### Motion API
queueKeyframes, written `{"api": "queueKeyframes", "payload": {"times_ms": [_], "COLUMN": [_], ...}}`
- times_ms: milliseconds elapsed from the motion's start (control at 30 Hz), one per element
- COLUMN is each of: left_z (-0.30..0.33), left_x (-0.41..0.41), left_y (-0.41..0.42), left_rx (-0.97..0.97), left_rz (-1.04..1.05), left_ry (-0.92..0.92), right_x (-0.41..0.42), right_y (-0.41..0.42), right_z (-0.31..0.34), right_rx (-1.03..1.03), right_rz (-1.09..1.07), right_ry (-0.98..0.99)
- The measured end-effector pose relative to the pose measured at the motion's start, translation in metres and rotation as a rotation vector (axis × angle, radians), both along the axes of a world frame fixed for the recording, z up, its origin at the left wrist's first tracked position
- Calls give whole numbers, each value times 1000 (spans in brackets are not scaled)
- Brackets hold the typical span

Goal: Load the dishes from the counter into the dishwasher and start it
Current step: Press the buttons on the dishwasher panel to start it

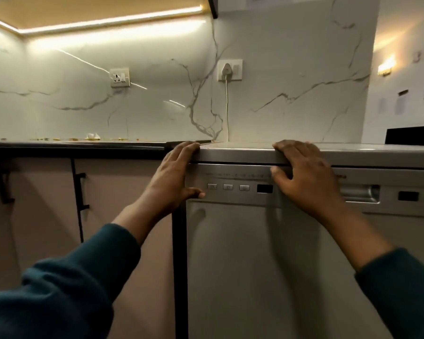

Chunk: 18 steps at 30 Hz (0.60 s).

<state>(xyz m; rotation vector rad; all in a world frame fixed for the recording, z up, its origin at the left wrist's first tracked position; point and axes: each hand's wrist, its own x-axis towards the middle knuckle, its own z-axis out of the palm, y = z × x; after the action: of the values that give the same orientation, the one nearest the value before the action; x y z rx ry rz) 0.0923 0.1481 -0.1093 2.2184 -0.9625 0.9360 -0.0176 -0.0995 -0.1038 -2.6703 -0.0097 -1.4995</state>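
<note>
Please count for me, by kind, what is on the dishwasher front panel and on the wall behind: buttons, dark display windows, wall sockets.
Buttons: 3
Dark display windows: 2
Wall sockets: 2
Total: 7

A stainless-steel dishwasher, door shut, stands under the pale worktop, its button panel facing out.
</note>
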Motion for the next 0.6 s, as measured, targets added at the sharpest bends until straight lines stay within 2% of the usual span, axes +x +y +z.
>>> {"api": "queueKeyframes", "payload": {"times_ms": [167, 333, 600], "left_z": [-8, -14, -16], "left_x": [-3, 7, 12], "left_y": [-10, -20, -33], "left_rx": [-51, -174, -241], "left_rz": [8, -3, 35], "left_ry": [6, -65, -146], "right_x": [-7, -2, 1], "right_y": [-3, -3, -9], "right_z": [1, 3, -2], "right_rx": [-61, -13, -17], "right_rz": [13, 32, 89], "right_ry": [94, 26, -53]}}
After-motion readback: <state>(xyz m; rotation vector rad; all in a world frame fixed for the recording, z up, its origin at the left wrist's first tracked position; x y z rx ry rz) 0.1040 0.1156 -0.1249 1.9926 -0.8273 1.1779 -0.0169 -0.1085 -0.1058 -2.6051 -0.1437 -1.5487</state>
